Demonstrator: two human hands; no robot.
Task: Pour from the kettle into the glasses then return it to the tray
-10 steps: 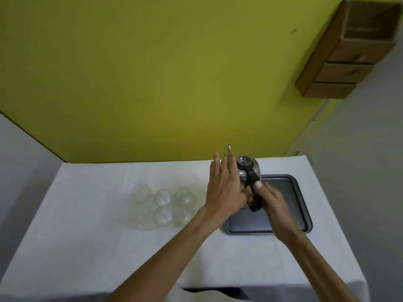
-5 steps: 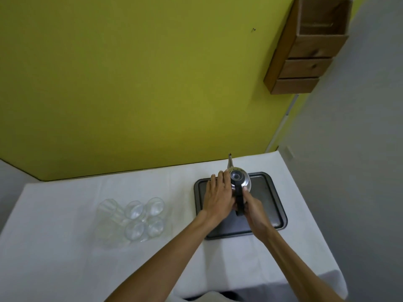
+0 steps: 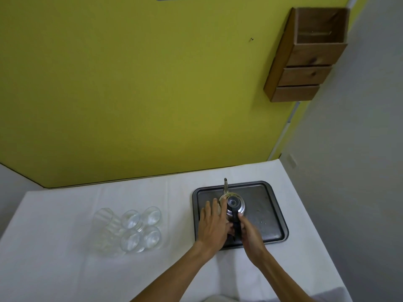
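A small steel kettle (image 3: 236, 203) with a black lid knob, black handle and thin spout pointing away stands upright on the dark metal tray (image 3: 263, 216). My right hand (image 3: 250, 236) is closed around the black handle at the near side. Against the kettle's left side rests my left hand (image 3: 212, 225), fingers flat and extended. Several clear glasses (image 3: 130, 229) stand in a tight cluster on the white cloth, left of the tray.
The white-covered table (image 3: 65, 269) meets a yellow wall at the back. A wooden box shelf (image 3: 305, 57) hangs high on the right. The table's right edge drops off just beyond the tray.
The kettle came down from above the tray's left edge and now stands on the tray. Both hands stayed on it. The view shifted, so the table sits lower in frame.
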